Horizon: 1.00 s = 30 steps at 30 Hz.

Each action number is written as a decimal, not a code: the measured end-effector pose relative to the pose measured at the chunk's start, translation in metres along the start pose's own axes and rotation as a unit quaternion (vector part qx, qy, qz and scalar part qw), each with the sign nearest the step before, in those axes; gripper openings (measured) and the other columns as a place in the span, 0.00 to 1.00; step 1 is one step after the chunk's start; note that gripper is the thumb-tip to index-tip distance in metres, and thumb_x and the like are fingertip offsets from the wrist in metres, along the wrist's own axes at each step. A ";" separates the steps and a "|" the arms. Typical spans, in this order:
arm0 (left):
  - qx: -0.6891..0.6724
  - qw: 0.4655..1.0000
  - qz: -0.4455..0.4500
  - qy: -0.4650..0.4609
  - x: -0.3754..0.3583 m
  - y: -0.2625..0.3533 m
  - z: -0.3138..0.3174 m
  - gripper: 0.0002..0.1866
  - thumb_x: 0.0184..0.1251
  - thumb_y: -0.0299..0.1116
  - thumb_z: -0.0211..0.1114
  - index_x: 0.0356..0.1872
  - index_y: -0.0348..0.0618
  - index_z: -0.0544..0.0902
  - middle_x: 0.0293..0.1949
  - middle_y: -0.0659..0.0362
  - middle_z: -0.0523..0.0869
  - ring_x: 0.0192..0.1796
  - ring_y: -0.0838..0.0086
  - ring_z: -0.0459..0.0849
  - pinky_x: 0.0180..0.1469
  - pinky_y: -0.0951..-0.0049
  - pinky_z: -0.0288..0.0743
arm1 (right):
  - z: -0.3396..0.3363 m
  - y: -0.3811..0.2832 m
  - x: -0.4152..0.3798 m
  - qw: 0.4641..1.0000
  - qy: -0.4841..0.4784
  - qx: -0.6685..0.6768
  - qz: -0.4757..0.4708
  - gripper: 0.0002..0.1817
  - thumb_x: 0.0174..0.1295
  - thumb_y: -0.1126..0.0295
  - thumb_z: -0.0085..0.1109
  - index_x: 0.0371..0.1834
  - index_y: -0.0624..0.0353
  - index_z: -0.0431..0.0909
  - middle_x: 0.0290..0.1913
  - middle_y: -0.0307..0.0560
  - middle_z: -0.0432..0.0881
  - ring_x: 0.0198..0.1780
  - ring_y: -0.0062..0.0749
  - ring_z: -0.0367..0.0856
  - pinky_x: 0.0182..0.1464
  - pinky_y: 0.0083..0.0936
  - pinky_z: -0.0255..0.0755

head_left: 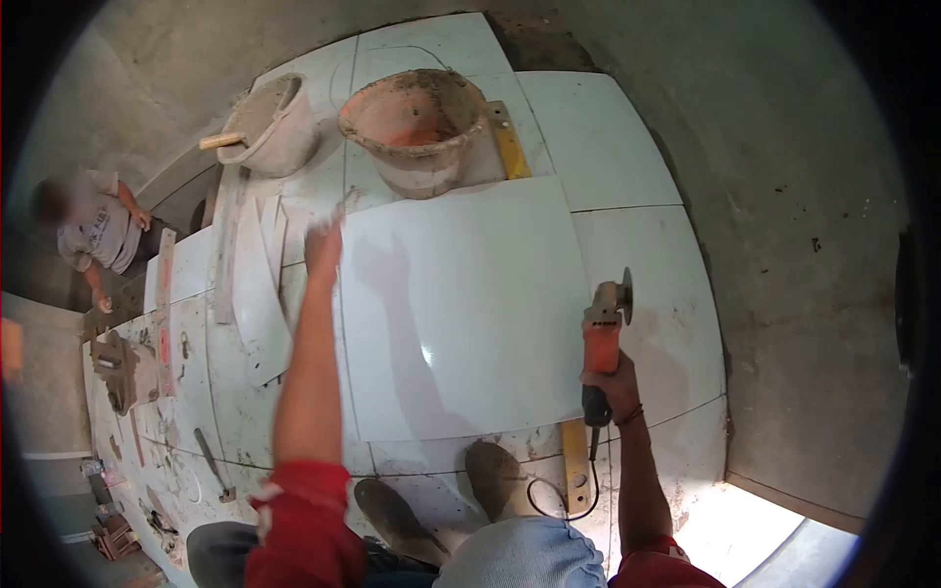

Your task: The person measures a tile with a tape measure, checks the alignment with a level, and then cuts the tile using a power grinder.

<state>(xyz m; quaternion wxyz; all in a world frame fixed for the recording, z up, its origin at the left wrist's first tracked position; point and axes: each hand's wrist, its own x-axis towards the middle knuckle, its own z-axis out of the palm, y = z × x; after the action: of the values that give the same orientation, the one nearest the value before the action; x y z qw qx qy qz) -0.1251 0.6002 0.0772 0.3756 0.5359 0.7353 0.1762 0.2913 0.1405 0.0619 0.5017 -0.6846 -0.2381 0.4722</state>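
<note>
My right hand (615,384) is wrapped round the body of an orange and black angle grinder (601,345), whose round disc points up and to the right, beside the right edge of a large white tile (470,304). My left hand (323,245) reaches forward near the tile's upper left corner; its fingers are smeared by motion, and whether they hold anything cannot be made out. The tile lies over other floor tiles, with a yellow level (576,465) partly showing under its near edge. A black cord loops back from the grinder.
Two buckets, one orange inside (414,132) and one greyish (270,127) with a wooden handle, stand beyond the tile. Cut tile strips (257,323), a hammer (212,465) and a trowel (110,361) lie left. Another person (103,225) is at far left. Walls rise right.
</note>
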 end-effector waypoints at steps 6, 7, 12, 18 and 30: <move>0.177 0.951 -0.150 0.206 -0.226 -0.136 0.057 0.45 0.68 0.59 0.72 0.73 0.32 0.71 0.69 0.40 0.71 0.73 0.39 0.71 0.66 0.26 0.74 | 0.012 -0.017 0.041 0.988 -0.038 0.133 0.067 0.18 0.56 0.72 0.74 0.49 0.62 0.81 0.35 0.41 0.83 0.32 0.29 0.85 0.37 0.30 0.82; 0.172 0.950 -0.159 0.209 -0.235 -0.135 0.064 0.45 0.68 0.59 0.72 0.73 0.32 0.71 0.69 0.40 0.71 0.73 0.39 0.71 0.66 0.26 0.74 | 0.012 -0.015 0.043 0.989 -0.046 0.127 0.067 0.18 0.56 0.72 0.74 0.49 0.62 0.81 0.35 0.41 0.83 0.32 0.29 0.85 0.37 0.30 0.82; 0.197 0.950 -0.148 0.192 -0.257 -0.117 0.077 0.44 0.70 0.60 0.71 0.70 0.28 0.71 0.69 0.38 0.72 0.72 0.39 0.72 0.65 0.26 0.74 | 0.015 -0.001 0.053 0.986 -0.020 0.146 0.072 0.14 0.60 0.69 0.71 0.45 0.61 0.81 0.29 0.42 0.83 0.24 0.33 0.84 0.29 0.33 0.84; 0.195 0.936 -0.151 0.251 -0.238 -0.135 0.061 0.41 0.70 0.62 0.69 0.62 0.26 0.80 0.62 0.36 0.83 0.65 0.37 0.82 0.65 0.37 0.78 | 0.027 -0.016 0.040 0.984 -0.020 0.153 0.084 0.18 0.57 0.71 0.72 0.50 0.63 0.81 0.34 0.41 0.83 0.29 0.32 0.85 0.33 0.31 0.83; 0.008 0.923 -0.195 0.332 -0.304 -0.180 0.032 0.34 0.72 0.62 0.66 0.25 0.34 0.84 0.28 0.42 0.89 0.35 0.46 0.89 0.43 0.44 0.79 | 0.012 -0.031 -0.083 0.984 0.067 0.164 0.014 0.21 0.55 0.76 0.71 0.53 0.65 0.81 0.41 0.42 0.83 0.36 0.31 0.85 0.41 0.31 0.82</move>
<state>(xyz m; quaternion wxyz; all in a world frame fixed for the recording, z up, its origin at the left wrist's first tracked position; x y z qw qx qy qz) -0.1762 0.2502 0.0478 0.1326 0.2955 0.9094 0.2611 0.2486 0.0916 0.1236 0.6157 -0.6264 -0.1136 0.4644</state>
